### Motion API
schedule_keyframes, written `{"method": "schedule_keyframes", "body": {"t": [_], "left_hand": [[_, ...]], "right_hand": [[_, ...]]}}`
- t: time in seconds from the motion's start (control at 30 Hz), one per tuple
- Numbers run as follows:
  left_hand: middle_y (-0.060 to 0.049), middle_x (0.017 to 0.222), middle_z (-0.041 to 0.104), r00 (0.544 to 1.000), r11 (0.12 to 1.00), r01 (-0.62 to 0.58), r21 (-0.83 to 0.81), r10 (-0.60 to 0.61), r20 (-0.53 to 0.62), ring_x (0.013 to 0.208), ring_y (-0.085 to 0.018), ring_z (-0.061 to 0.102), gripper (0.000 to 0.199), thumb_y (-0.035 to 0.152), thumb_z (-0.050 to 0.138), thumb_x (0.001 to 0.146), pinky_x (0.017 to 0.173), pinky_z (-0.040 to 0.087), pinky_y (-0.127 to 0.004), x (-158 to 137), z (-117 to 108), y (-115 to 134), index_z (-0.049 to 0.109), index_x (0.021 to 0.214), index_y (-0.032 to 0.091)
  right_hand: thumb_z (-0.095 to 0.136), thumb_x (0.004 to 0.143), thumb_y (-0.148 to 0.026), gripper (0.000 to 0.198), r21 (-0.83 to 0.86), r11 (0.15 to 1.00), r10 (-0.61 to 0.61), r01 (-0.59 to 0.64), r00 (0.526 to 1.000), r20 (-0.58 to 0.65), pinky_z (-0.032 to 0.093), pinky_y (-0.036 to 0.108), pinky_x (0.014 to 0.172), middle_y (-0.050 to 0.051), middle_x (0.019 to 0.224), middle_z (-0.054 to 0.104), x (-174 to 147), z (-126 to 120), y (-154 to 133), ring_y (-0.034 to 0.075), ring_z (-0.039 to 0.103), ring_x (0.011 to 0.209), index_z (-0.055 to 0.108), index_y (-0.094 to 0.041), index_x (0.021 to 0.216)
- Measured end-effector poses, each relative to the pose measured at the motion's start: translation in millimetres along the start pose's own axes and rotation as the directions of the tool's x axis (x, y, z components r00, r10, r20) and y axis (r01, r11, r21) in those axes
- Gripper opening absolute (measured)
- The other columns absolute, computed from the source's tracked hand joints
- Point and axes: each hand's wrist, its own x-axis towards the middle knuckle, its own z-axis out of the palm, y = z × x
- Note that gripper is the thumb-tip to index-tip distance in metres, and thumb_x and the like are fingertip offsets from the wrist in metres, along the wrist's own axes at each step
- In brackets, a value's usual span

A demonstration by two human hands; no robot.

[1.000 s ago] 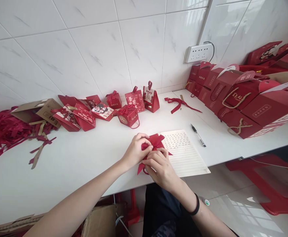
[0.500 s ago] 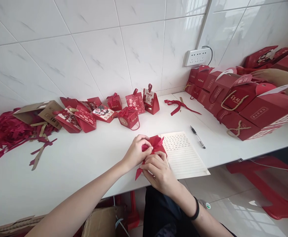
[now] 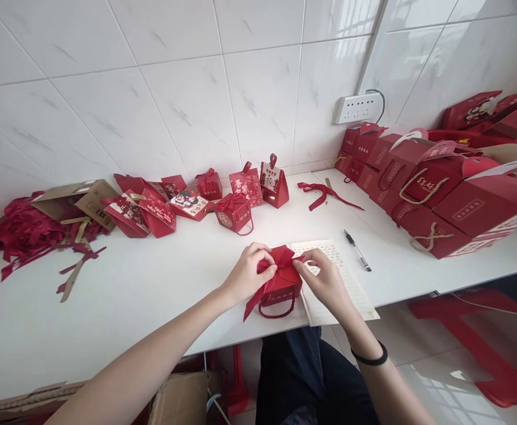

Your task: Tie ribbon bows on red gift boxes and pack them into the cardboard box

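Observation:
A small red gift box (image 3: pixel 284 289) with a twisted cord handle (image 3: pixel 277 314) sits near the table's front edge. Red ribbon (image 3: pixel 280 258) is looped into a bow on its top, and one tail hangs down the left side. My left hand (image 3: pixel 250 273) pinches the bow's left loop between thumb and fingers. On the other side, my right hand (image 3: pixel 323 276) pinches the ribbon's right part, with the arm over the notebook. An open lined notebook (image 3: pixel 351 292) with handwriting lies just right of the box.
Several small red boxes (image 3: pixel 234 213) stand along the wall. Red ribbon heaps (image 3: pixel 30 227) and a cardboard box (image 3: pixel 75 203) lie at left. A pen (image 3: pixel 357 250), a loose ribbon (image 3: pixel 324 196) and stacked red boxes (image 3: pixel 455 203) are at right. Below is a red stool (image 3: pixel 471 342).
My right hand has moved from the front of the box to the bow's right side, uncovering the box front and cord handle. Another person's arm at the right has shifted back.

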Motion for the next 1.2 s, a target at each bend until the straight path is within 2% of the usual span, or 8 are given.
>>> {"method": "schedule_keyframes", "body": {"t": [0.07, 0.13, 0.27, 0.5, 0.63, 0.8, 1.03, 1.2], "left_hand": [[-0.004, 0.107, 0.05, 1.0, 1.0, 0.001, 0.001, -0.001, 0.002, 0.107, -0.019, 0.048, 0.007, 0.025, 0.053, 0.08, 0.097, 0.038, -0.035, 0, 0, 0, 0.055, 0.075, 0.02], [-0.004, 0.106, 0.05, 1.0, 1.0, -0.001, 0.003, 0.001, 0.004, 0.107, -0.018, 0.048, 0.007, 0.025, 0.053, 0.081, 0.097, 0.037, -0.035, 0, 0, 1, 0.055, 0.075, 0.02], [-0.004, 0.105, 0.05, 1.0, 1.0, -0.005, 0.013, 0.005, 0.002, 0.108, -0.019, 0.048, 0.008, 0.025, 0.052, 0.081, 0.097, 0.037, -0.036, 1, 1, 3, 0.055, 0.075, 0.02], [-0.004, 0.104, 0.05, 1.0, 1.0, -0.012, 0.023, 0.012, 0.005, 0.107, -0.019, 0.047, 0.008, 0.025, 0.052, 0.081, 0.097, 0.037, -0.036, 1, 1, 4, 0.054, 0.076, 0.02], [-0.004, 0.104, 0.05, 1.0, 1.0, -0.017, 0.025, 0.017, 0.002, 0.108, -0.018, 0.047, 0.007, 0.024, 0.052, 0.081, 0.097, 0.037, -0.035, 1, 2, 5, 0.054, 0.075, 0.02], [-0.005, 0.105, 0.05, 1.0, 0.999, -0.026, 0.021, 0.026, 0.008, 0.107, -0.02, 0.047, 0.008, 0.025, 0.052, 0.081, 0.097, 0.038, -0.037, 1, 1, 7, 0.054, 0.075, 0.02], [-0.005, 0.106, 0.05, 1.0, 0.999, -0.028, 0.022, 0.028, 0.011, 0.108, -0.02, 0.047, 0.008, 0.025, 0.052, 0.081, 0.097, 0.037, -0.037, 1, 2, 7, 0.054, 0.076, 0.02], [-0.005, 0.107, 0.05, 1.0, 0.999, -0.024, 0.03, 0.024, 0.013, 0.107, -0.019, 0.048, 0.007, 0.024, 0.053, 0.08, 0.097, 0.038, -0.035, 0, 1, 8, 0.054, 0.075, 0.02]], "right_hand": [[0.048, 0.083, -0.041, 0.026, 0.014, 0.999, 0.036, -0.036, 0.999, 0.001, 0.041, 0.032, 0.065, 0.002, 0.07, 0.053, -4, 0, -5, 0.019, 0.05, 0.068, 0.048, -0.02, 0.068], [0.047, 0.083, -0.04, 0.026, 0.024, 0.996, 0.082, -0.084, 0.995, 0.063, 0.038, 0.03, 0.06, 0.001, 0.065, 0.051, -9, -2, -11, 0.018, 0.047, 0.063, 0.046, -0.02, 0.066], [0.044, 0.083, -0.038, 0.026, 0.057, 0.984, 0.16, -0.169, 0.977, 0.14, 0.035, 0.028, 0.058, 0.0, 0.063, 0.05, -14, -4, -18, 0.017, 0.046, 0.062, 0.043, -0.019, 0.064], [0.043, 0.082, -0.036, 0.025, 0.084, 0.981, 0.164, -0.176, 0.978, 0.132, 0.032, 0.027, 0.055, 0.0, 0.064, 0.046, -16, -3, -20, 0.017, 0.043, 0.061, 0.04, -0.02, 0.063], [0.043, 0.081, -0.034, 0.023, 0.06, 0.991, 0.115, -0.123, 0.986, 0.121, 0.037, 0.03, 0.065, 0.003, 0.076, 0.051, -16, -4, -20, 0.019, 0.048, 0.072, 0.045, -0.019, 0.064], [0.043, 0.082, -0.036, 0.024, 0.056, 0.988, 0.138, -0.146, 0.982, 0.131, 0.042, 0.031, 0.07, 0.005, 0.101, 0.053, -18, -7, -20, 0.02, 0.052, 0.085, 0.049, -0.019, 0.067], [0.045, 0.082, -0.038, 0.026, 0.095, 0.986, 0.126, -0.138, 0.984, 0.126, 0.048, 0.031, 0.069, 0.008, 0.107, 0.051, -20, -10, -20, 0.024, 0.052, 0.097, 0.05, -0.019, 0.065], [0.045, 0.081, -0.037, 0.026, 0.098, 0.986, 0.125, -0.138, 0.984, 0.13, 0.05, 0.03, 0.066, 0.009, 0.108, 0.051, -19, -10, -21, 0.025, 0.052, 0.097, 0.051, -0.019, 0.062]]}}
